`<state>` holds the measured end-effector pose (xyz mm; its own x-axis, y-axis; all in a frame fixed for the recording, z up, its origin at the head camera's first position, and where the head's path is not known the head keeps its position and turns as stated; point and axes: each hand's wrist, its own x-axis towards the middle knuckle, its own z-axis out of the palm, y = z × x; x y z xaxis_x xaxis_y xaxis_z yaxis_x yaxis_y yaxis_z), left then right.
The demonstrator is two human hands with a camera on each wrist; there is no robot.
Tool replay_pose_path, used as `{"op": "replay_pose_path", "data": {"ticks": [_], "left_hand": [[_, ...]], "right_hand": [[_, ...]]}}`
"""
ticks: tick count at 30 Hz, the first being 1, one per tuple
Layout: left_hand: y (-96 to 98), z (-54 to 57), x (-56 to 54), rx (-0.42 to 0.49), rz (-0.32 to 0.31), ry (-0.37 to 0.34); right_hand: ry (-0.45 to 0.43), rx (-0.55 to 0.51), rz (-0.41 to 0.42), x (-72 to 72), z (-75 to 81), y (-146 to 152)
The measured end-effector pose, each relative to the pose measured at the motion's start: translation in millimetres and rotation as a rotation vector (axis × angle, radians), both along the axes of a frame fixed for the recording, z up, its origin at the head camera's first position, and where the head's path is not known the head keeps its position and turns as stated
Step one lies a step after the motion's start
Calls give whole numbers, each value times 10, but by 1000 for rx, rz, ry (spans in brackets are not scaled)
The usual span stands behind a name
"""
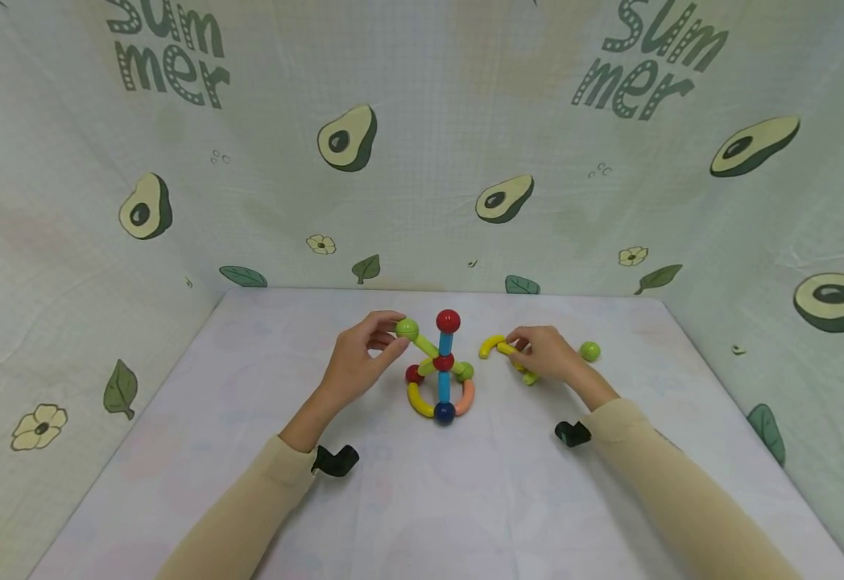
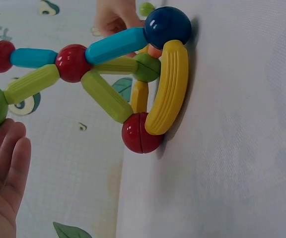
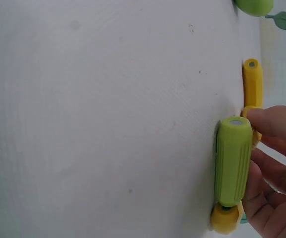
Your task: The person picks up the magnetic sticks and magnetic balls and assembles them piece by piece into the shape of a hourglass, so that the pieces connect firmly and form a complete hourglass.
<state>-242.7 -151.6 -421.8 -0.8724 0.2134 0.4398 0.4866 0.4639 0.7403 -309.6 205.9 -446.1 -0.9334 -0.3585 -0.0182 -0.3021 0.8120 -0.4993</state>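
Observation:
My left hand pinches a green ball between thumb and fingers. That ball sits on the end of a green stick, part of a standing ball-and-stick building toy. Two blue sticks run from a navy ball through a red ball to another red ball on top. Curved yellow and pink sticks form its base. Right of the toy, my right hand pinches a yellow stick, partly hidden behind a short green stick.
Another yellow curved stick lies just left of my right fingers. A loose green ball rests beyond my right wrist. Behind the white-covered table hangs an avocado-print cloth, which also covers both sides.

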Motion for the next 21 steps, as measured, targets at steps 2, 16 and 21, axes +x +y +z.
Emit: {"op": "replay_pose_path", "data": {"ticks": [2, 16, 21], "left_hand": [[-3, 0, 0, -1, -2, 5], [2, 1, -8, -7, -9, 11], [-3, 0, -12, -4, -9, 11]], "right_hand": [[-13, 3, -12, -9, -19, -11], [45, -49, -6, 36, 118, -57], [138, -96, 14, 91, 356, -185]]}}
